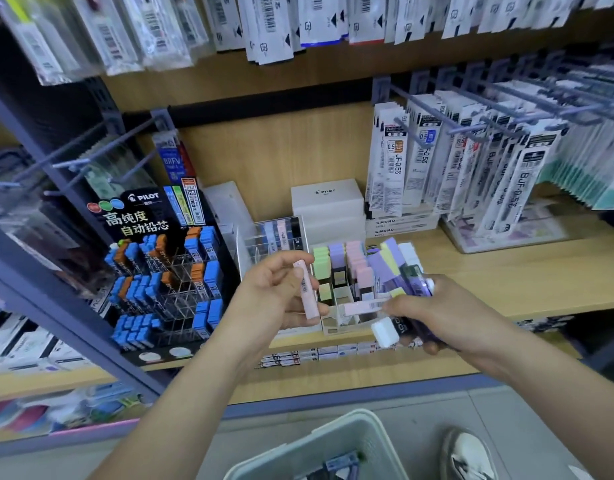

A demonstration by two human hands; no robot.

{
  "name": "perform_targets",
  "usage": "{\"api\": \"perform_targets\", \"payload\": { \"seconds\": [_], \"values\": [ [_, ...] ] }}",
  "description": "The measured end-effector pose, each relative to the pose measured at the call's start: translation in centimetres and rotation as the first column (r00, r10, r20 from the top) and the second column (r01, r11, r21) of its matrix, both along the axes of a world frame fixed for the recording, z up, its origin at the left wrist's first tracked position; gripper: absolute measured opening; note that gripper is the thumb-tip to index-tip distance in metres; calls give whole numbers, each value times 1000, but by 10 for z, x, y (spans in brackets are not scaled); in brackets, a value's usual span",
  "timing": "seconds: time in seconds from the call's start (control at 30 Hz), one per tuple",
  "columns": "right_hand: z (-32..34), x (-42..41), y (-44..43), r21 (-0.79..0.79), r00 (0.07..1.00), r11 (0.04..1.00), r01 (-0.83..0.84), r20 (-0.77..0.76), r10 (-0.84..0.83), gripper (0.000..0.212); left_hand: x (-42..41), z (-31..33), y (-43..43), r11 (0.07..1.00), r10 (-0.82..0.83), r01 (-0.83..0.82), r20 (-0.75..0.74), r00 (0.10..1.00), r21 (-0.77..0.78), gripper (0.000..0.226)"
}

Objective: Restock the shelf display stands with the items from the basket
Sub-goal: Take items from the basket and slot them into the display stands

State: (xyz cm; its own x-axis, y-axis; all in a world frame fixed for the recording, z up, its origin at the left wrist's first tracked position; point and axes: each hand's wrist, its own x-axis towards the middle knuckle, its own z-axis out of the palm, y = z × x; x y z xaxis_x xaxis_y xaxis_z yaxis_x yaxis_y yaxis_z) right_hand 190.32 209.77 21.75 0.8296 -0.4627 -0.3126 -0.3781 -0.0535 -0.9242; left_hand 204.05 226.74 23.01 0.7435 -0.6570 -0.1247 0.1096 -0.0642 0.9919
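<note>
My left hand (276, 292) holds one pale pink lead case (307, 294) upright in front of the shelf. My right hand (433, 313) grips a fanned bundle of lead cases (399, 271) in purple, yellow, white and black, with a pink case (362, 306) sticking out sideways toward the left hand. Behind both hands stands a white display stand (336, 271) with rows of green, purple and pink cases. A clear stand (274, 237) with a few cases sits to its left. The grey basket (336, 441) is on the floor below, with some blue items inside.
A black Pilot lead display (167, 271) with blue and orange cases fills the left of the shelf. White boxes (328, 202) stand at the back. Refill packs hang on pegs (472, 161) at the right and above. A shoe (466, 455) is beside the basket.
</note>
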Motion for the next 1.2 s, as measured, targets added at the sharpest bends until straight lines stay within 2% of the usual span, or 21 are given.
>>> {"api": "perform_targets", "payload": {
  "seconds": [0.17,0.3,0.43,0.5,0.7,0.8,0.87,0.93,1.0,1.1,1.2],
  "values": [
    [4,-8,-21,-112,999,993,45,-14,-46,12,9,-2,-5,999,39,-39,-7,999,31,19],
    [5,-11,-33,-109,996,990,88,-6,-89,16,19,-9,-21,995,28,-24,-48,998,93,19],
    [0,-8,-32,-96,997,993,74,-8,-75,16,21,-15,-30,999,1,4,-163,987,33,20],
    [-5,-3,-29,-91,998,994,58,-14,-60,15,20,-16,-32,999,-22,28,-160,987,38,17],
    [-12,15,-18,-25,998,998,59,0,-59,12,37,-16,-28,966,-67,27,145,987,258,13],
    [-11,26,-16,-3,998,998,64,4,-64,10,62,-10,-18,930,-85,-10,242,967,368,28],
    [-7,36,-16,6,998,998,68,8,-68,8,79,-5,-14,927,36,-162,350,936,337,26],
    [-4,49,-16,15,996,996,84,31,-84,9,96,2,-14,919,184,-312,439,879,240,14],
    [-2,58,-14,59,994,994,92,61,-96,9,108,9,-19,908,233,-370,497,836,197,11],
    [-2,67,-10,90,996,994,62,63,-68,11,125,9,-32,883,128,-382,642,756,274,8],
    [-1,71,-12,84,997,996,37,65,-43,13,136,5,-41,839,-69,-363,740,669,406,20]
  ]
}}
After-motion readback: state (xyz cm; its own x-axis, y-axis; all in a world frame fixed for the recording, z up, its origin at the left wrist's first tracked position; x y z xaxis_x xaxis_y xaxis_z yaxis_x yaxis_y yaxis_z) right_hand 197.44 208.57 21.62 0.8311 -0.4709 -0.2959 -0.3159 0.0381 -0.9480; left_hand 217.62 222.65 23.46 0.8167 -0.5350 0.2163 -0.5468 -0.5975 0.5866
